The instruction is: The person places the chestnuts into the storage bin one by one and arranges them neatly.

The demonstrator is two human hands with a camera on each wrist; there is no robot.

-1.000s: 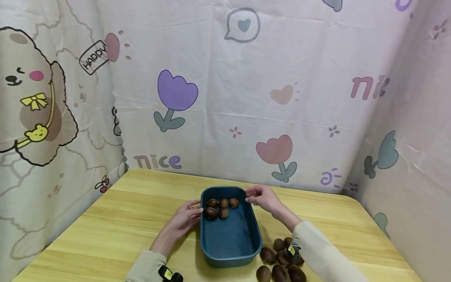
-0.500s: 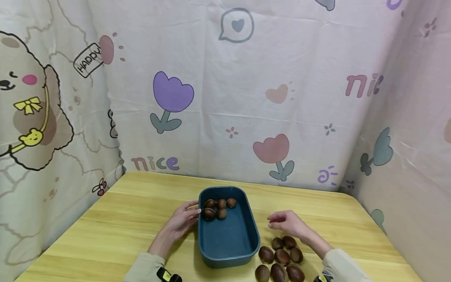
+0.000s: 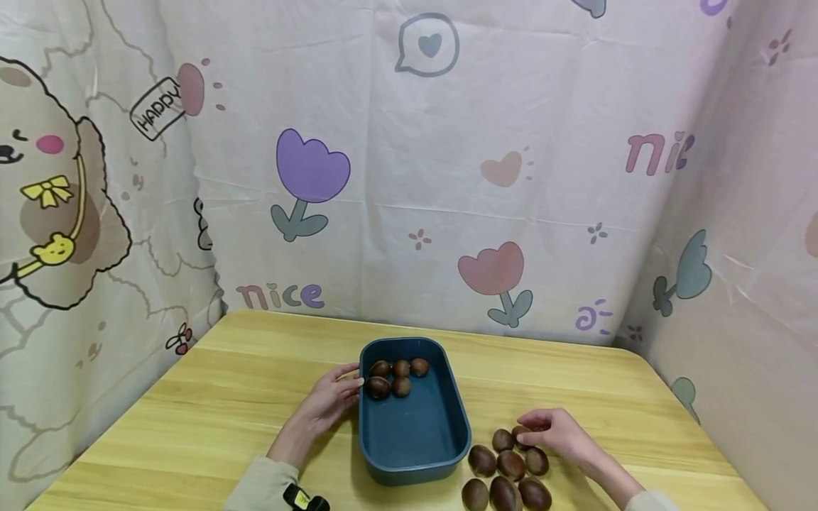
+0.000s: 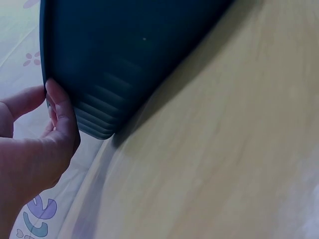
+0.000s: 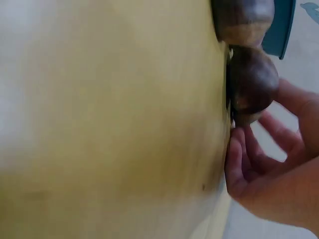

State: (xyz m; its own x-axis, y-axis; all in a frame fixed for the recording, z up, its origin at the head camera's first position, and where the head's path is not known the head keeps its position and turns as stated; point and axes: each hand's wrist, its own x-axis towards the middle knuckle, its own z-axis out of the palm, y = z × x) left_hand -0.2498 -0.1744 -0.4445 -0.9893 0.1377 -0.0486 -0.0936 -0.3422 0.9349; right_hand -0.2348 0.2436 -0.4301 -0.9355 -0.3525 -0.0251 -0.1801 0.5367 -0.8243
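Observation:
A dark blue-green rectangular box (image 3: 415, 419) stands on the table with several brown chestnuts (image 3: 401, 369) at its far left end. My left hand (image 3: 326, 403) rests its fairly straight fingers and thumb against the box's left wall; the left wrist view has these fingertips at the box's edge. Right of the box lies a group of loose chestnuts (image 3: 511, 465). My right hand (image 3: 562, 434) is at the far right of this group, thumb and fingers around a chestnut (image 3: 521, 436) that they partly hide. In the right wrist view, a nearer chestnut (image 5: 254, 79) partly covers the pinched one.
The light wooden table (image 3: 243, 383) carries everything. Behind it and along both sides hangs a printed cloth (image 3: 409, 177). The loose chestnuts sit close together beside the near right corner of the box.
My right hand has left the box's far right corner, moved right and toward me, and come down on a loose chestnut. The left hand stays at the box's left wall.

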